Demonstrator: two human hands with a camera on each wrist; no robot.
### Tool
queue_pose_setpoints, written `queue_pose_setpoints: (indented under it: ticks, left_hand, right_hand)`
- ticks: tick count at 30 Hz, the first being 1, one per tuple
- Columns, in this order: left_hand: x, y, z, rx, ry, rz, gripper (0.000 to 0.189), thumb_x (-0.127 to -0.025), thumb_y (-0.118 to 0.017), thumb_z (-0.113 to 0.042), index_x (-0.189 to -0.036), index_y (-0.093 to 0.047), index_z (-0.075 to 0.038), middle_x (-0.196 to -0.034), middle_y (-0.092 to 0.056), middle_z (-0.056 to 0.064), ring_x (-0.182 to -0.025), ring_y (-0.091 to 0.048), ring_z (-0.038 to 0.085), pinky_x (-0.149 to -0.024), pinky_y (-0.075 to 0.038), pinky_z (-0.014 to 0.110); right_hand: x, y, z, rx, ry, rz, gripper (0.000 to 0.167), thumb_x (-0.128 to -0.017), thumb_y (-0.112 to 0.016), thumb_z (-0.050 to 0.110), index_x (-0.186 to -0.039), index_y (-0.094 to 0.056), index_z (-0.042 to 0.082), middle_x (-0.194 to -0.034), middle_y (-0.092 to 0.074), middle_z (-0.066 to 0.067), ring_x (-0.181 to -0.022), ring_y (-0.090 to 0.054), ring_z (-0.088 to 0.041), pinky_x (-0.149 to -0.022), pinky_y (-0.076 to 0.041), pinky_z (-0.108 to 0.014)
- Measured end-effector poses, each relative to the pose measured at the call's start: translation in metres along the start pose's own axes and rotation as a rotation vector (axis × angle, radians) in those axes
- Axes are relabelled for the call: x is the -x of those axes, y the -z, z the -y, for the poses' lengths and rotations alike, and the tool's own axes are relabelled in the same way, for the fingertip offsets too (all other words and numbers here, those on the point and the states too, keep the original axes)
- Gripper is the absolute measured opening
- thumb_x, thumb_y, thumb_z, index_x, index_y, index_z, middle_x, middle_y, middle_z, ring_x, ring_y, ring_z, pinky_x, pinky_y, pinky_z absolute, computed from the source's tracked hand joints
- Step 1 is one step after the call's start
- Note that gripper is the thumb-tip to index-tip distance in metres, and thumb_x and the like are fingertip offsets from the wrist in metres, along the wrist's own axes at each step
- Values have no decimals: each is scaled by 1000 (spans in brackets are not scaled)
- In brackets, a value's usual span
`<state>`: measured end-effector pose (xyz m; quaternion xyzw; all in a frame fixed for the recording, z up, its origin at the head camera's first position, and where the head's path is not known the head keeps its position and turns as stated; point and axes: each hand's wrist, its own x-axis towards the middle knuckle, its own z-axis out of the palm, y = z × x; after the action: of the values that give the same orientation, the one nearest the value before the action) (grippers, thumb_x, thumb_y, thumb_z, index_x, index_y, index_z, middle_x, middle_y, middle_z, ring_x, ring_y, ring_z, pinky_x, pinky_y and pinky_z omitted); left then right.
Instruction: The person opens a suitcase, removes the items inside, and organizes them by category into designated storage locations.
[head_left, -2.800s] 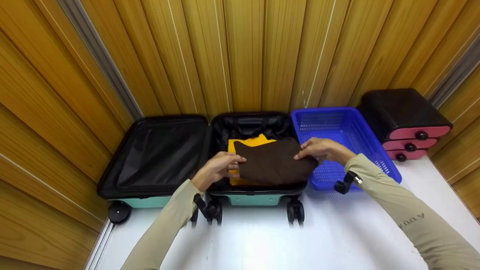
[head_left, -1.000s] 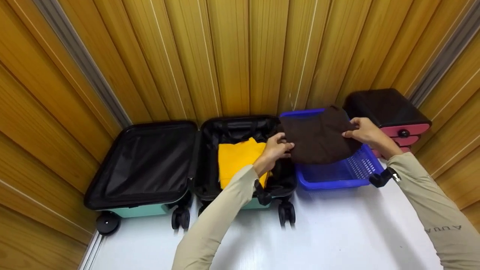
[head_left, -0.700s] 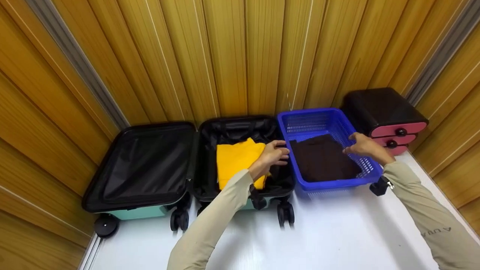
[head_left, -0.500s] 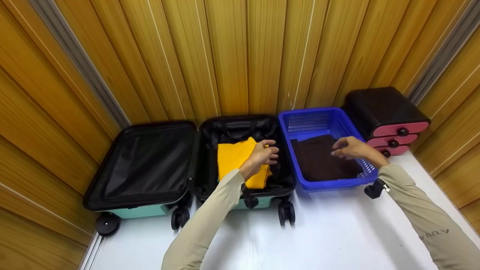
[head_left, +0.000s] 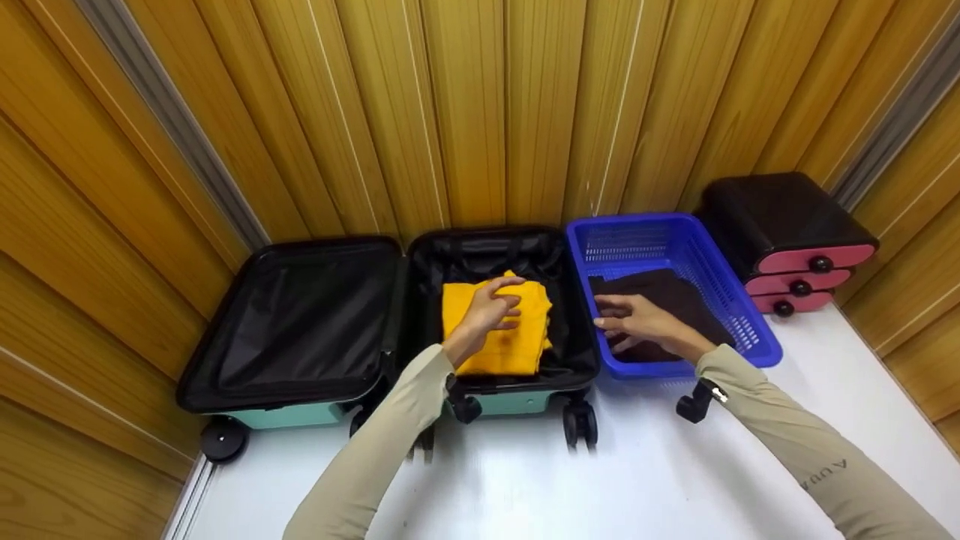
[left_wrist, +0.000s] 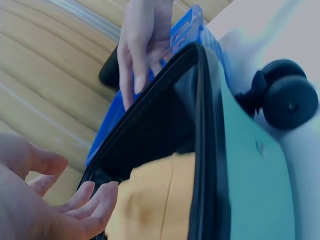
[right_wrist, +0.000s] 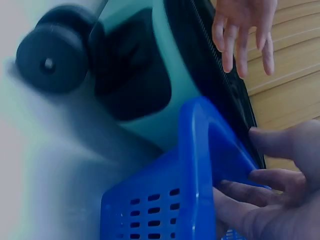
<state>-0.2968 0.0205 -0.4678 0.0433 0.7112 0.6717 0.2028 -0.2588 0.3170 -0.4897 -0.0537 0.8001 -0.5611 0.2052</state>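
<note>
the yellow cloth (head_left: 519, 351) is laid folded in the suitcase (head_left: 514, 403) just beneath the left grip (head_left: 489, 311), loosely spread and empty like the right grip (head_left: 639, 319) at the basket (head_left: 671, 370), and, probably light, soft and floppy, is best lifted by both side edges.

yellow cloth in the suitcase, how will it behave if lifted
The yellow cloth would likely sag or unfold, as its folded layers show uneven edges. It seems unlikely to roll, since it lies flat in the suitcase.
</note>
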Motion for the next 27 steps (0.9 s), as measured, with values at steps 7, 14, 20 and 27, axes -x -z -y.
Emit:
queue_pose_setpoints:
  ticks: [7,14,20,27]
  left_hand:
    - [10,30,2,-40,-12,-119,32,-107,-54,-5,-137,-65,-7,-140,-60,22,-128,-59,45,-107,-51,56]
    - [15,54,2,-105,-26,-226,26,-105,-54,-4,-129,-64,1,-117,-65,16,-105,-63,33,-101,-54,54]
    - [19,65,9,-173,6,-215,26,-106,-55,-7,-131,-61,0,-114,-61,15,-110,-60,41,-101,-52,54]
    - [21,70,12,-242,50,-221,34,-106,-54,-8,-137,-56,5,-124,-62,20,-119,-58,43,-105,-50,55]
  right_hand:
    - [0,0,3,92,38,-45,65,-104,-63,8,-157,-32,-12,-147,-47,-42,-114,-67,-38,-84,-64,-44]
    - [-10,-9,31,449,205,-275,40,-100,-66,8,-133,-62,-13,-124,-68,-34,-108,-69,-43,-88,-58,-46]
    - [-19,-13,45,359,183,-261,37,-103,-62,7,-133,-61,-14,-132,-64,-35,-113,-66,-44,-95,-58,-50]
    - [-32,-16,48,-78,-43,-59,55,-107,-54,8,-150,-33,-19,-150,-43,-41,-105,-68,-27,-97,-60,-41]
